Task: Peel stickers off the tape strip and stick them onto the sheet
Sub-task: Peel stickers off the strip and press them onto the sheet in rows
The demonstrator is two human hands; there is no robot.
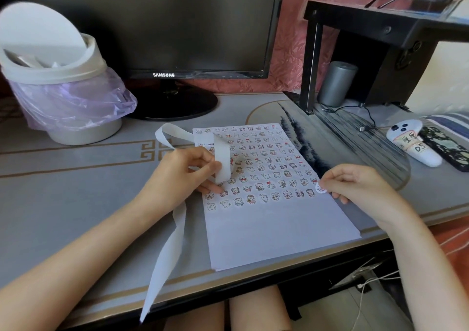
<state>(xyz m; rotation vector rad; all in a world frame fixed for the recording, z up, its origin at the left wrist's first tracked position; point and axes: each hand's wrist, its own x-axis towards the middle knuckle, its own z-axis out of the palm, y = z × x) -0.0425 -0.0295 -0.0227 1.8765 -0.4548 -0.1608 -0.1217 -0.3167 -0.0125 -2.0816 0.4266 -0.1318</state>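
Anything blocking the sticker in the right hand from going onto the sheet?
Nothing visible. The right hand pinches the sticker at the right edge of the sheet; the left hand and tape strip are over its left side.

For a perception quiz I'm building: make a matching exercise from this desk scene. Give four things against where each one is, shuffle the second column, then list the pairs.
Things
1. long white tape strip
2. small round white sticker
3. white paper sheet with rows of cartoon stickers
4. grey swing-lid bin lined with a purple bag

Places
A. flat on the grey table, in front of the person
B. far left of the table, beside the black monitor
C. pinched in the right hand at the sheet's right edge
D. held in the left hand, looping over the sheet

Pairs: 1-D, 2-C, 3-A, 4-B
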